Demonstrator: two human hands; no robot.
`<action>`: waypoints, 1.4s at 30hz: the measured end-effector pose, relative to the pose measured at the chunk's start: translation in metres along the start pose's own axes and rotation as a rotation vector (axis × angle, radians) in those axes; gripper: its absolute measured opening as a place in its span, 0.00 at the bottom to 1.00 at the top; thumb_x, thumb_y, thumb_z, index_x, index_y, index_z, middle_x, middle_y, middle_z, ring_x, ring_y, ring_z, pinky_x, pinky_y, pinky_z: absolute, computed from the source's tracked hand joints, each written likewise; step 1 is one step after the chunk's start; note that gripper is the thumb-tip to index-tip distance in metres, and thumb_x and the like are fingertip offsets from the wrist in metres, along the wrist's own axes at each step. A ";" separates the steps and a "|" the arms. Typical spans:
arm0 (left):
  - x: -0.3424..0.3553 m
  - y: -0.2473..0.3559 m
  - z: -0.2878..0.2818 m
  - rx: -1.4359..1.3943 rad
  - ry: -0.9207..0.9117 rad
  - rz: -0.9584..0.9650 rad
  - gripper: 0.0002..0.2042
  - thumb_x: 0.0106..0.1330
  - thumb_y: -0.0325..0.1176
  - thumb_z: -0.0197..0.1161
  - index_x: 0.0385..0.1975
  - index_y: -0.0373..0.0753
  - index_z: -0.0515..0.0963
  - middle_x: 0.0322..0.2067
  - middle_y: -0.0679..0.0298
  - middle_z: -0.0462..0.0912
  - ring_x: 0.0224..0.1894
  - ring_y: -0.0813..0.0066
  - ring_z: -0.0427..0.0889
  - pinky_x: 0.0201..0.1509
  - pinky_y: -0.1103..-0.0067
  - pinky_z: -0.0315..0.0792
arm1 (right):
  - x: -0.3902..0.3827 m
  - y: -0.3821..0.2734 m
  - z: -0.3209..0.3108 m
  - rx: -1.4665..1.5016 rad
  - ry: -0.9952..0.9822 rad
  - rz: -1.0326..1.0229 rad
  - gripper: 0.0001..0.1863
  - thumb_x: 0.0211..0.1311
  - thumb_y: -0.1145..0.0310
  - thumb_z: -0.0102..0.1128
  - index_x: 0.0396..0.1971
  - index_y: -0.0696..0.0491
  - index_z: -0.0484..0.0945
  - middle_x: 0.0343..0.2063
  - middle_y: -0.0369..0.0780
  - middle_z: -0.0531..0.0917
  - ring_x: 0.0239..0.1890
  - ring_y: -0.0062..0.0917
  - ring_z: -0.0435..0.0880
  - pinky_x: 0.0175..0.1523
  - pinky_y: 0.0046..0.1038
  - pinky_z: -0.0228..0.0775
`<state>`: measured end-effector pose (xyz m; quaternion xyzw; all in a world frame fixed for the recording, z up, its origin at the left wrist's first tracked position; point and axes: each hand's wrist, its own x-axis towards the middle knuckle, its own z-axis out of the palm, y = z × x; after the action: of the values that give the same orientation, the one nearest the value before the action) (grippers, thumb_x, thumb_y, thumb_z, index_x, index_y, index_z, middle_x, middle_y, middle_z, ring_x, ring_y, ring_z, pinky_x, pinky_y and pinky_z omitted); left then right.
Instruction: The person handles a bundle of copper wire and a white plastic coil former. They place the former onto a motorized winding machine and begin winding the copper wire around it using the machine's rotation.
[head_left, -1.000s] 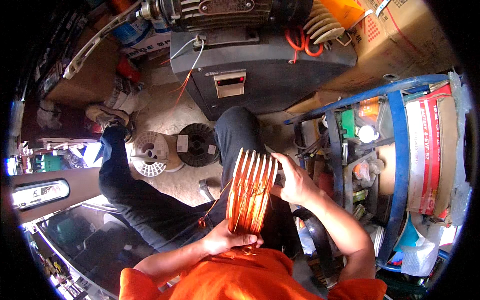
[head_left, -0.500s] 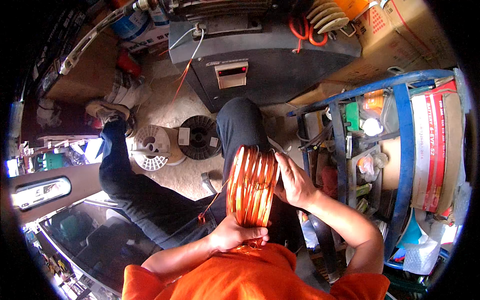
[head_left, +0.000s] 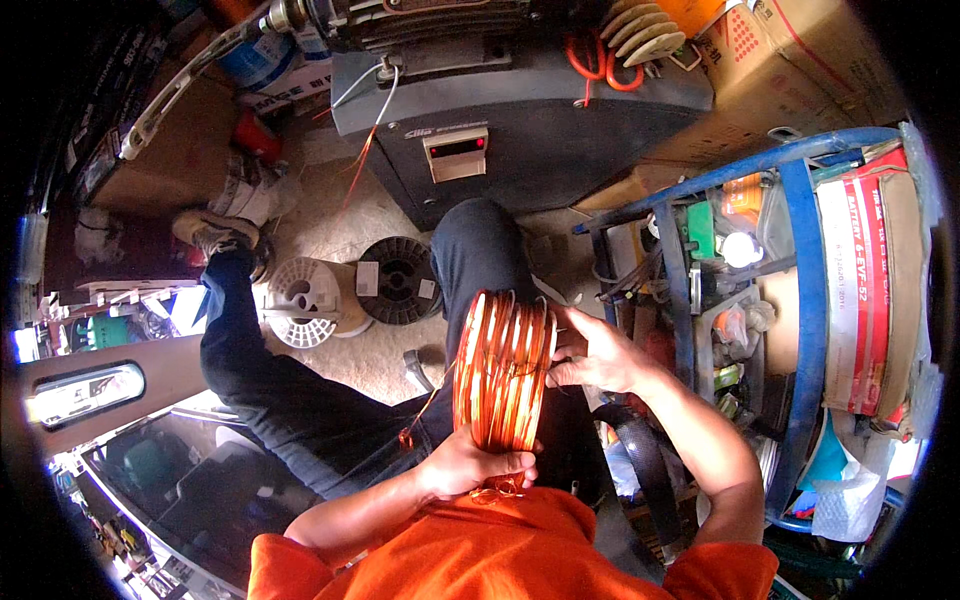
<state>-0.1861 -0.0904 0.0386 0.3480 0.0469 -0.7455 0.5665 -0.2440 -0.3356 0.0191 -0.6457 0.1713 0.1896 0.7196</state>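
A bundle of copper wire coils (head_left: 500,370), several loops side by side, rests over my dark-trousered lap at the centre of the head view. My left hand (head_left: 470,465) is closed round the coils' near end, thumb across the bottom, with tangled wire ends just below it. My right hand (head_left: 595,355) grips the right side of the coils near their far end, fingers curled at that edge and partly hidden by it. A loose copper strand (head_left: 425,405) hangs from the left side of the coils onto my thigh.
Ahead stands a dark machine cabinet (head_left: 540,130) with a motor on top. Two wire spools, white (head_left: 300,305) and black (head_left: 400,285), lie on the floor. A blue metal rack (head_left: 800,300) with mixed items is at right, cardboard boxes (head_left: 780,70) at upper right, a dark glossy panel (head_left: 175,500) at lower left.
The coils now sit more upright and a little further right. My right hand has slid slightly down their side and its fingers have bent. My left hand has shifted slightly right.
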 end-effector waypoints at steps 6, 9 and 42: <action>0.000 0.002 -0.001 0.026 -0.007 -0.027 0.10 0.62 0.27 0.62 0.41 0.31 0.74 0.29 0.59 0.82 0.33 0.72 0.81 0.39 0.78 0.75 | 0.000 -0.009 -0.006 -0.211 -0.044 -0.085 0.49 0.46 0.53 0.72 0.63 0.62 0.56 0.58 0.46 0.71 0.58 0.30 0.71 0.63 0.33 0.61; 0.000 -0.001 -0.002 0.034 -0.017 0.000 0.10 0.62 0.27 0.62 0.41 0.31 0.74 0.29 0.59 0.82 0.32 0.72 0.81 0.38 0.79 0.74 | -0.001 -0.011 -0.008 -0.335 -0.044 -0.094 0.50 0.46 0.50 0.71 0.63 0.62 0.57 0.58 0.49 0.70 0.61 0.32 0.69 0.64 0.32 0.59; 0.011 -0.008 0.009 0.074 -0.110 0.009 0.12 0.64 0.33 0.62 0.43 0.34 0.75 0.29 0.63 0.82 0.31 0.78 0.78 0.34 0.83 0.70 | -0.026 0.028 0.021 0.129 0.162 -0.161 0.43 0.50 0.64 0.70 0.61 0.54 0.51 0.59 0.43 0.60 0.63 0.32 0.62 0.64 0.39 0.62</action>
<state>-0.1990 -0.1009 0.0364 0.3275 -0.0136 -0.7621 0.5584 -0.2801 -0.3131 0.0102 -0.6231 0.1883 0.0670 0.7562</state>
